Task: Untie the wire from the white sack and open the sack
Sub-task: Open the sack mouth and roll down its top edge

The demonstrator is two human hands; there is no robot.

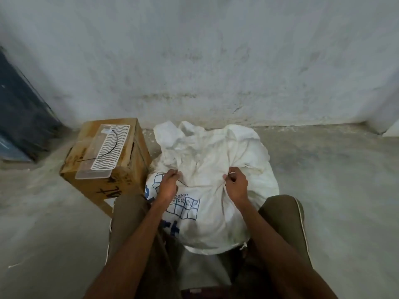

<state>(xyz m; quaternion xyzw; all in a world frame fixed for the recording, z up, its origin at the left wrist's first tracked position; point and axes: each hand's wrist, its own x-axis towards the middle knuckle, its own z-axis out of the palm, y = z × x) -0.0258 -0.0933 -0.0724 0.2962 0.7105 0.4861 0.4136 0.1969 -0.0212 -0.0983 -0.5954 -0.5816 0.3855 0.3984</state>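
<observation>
A white sack (207, 216) with blue print stands on the floor between my knees, its gathered top cloth spread loosely toward the wall. A thin dark wire (183, 183) runs from my left hand (169, 184) down across the sack's bunched neck. The fingers of that hand are pinched on the wire's end at the sack's left side. My right hand (236, 184) is closed on a fold of sack cloth at the right of the neck, and a short bit of wire shows at its fingertips.
A cardboard box (127, 160) stands left of the sack, touching it, with a clear plastic tray (104, 151) and a black wire on top. A stained wall rises just behind. A dark blue panel (19, 117) leans at far left. Bare concrete floor lies to both sides.
</observation>
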